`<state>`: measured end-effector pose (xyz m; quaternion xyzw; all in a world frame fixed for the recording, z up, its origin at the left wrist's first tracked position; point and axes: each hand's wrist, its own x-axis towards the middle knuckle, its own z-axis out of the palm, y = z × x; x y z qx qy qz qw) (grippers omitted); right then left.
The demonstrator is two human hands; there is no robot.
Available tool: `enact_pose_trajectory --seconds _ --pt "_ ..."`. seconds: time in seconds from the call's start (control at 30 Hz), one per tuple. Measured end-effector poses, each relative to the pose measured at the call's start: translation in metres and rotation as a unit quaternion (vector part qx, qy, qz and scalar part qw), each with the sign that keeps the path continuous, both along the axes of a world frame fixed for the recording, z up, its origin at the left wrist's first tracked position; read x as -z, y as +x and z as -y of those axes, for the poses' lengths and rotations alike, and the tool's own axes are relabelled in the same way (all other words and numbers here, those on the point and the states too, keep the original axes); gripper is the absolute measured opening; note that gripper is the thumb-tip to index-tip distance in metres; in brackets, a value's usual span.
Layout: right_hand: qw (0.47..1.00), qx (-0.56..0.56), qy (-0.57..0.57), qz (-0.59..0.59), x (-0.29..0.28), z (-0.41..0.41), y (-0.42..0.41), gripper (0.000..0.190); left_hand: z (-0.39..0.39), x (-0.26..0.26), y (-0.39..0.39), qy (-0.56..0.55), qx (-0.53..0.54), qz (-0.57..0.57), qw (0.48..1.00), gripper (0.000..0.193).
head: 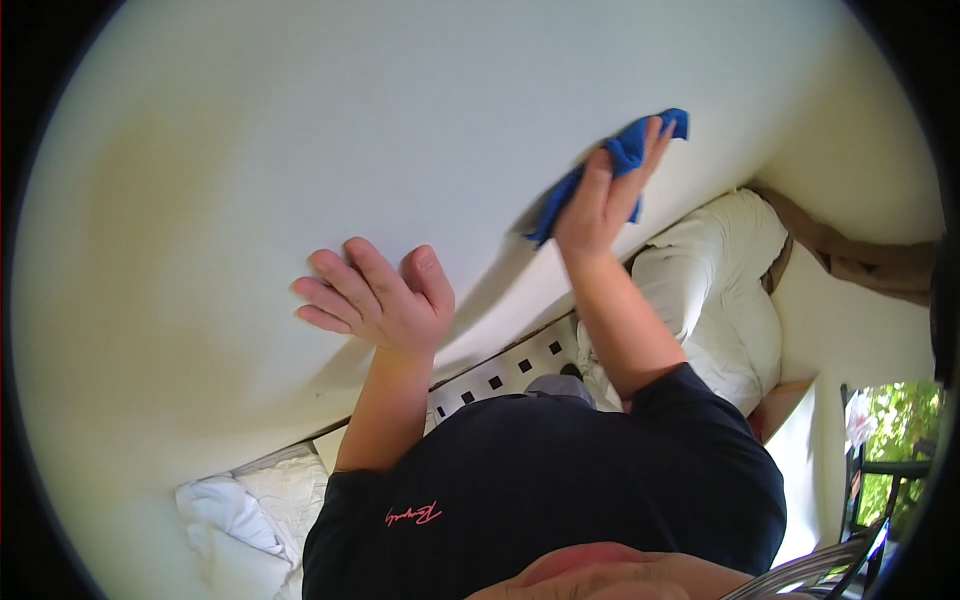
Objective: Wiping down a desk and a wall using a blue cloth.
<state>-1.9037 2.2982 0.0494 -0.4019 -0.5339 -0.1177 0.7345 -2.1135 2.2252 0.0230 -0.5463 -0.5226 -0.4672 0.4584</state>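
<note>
In front of me a pale wall (315, 135) fills most of the view. My right hand (600, 202) holds a crumpled blue cloth (559, 206) flat against it, with part of the cloth showing between thumb and fingers and a corner beyond the fingertips. Farther left and lower, my left hand (382, 296) has its fingers spread and holds nothing. It is at or very near the wall; whether the palm touches cannot be told. Both arms reach forward from a black short-sleeved shirt (540, 480).
White bedding or covers (709, 277) are heaped at the right by the wall, near brown fabric (862, 259). More white bedding (247, 517) lies at lower left. Below is a white tiled floor (480, 394) with small black squares. A window (900, 450) is at far right.
</note>
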Motion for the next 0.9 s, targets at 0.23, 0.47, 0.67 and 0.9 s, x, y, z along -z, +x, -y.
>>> enact_pose_trajectory --seconds 0.23,0.47,0.67,0.9 --pt "0.955 0.029 0.064 0.287 0.02 0.022 -0.04 0.066 -0.001 -0.001 -0.002 -0.027 0.017 -0.003 1.0 0.071" --pt "0.978 0.032 0.094 0.181 0.006 -0.021 0.049 0.061 -0.004 -0.001 0.001 0.004 0.021 -0.001 1.0 0.066" --pt "0.997 0.037 0.011 0.06 0.014 0.002 -0.02 0.067 -0.005 -0.001 0.002 0.0 0.016 0.0 1.0 0.067" --pt "0.926 0.039 0.086 0.365 0.034 0.008 -0.005 0.049 -0.001 0.002 -0.001 -0.018 0.009 0.003 1.0 0.069"
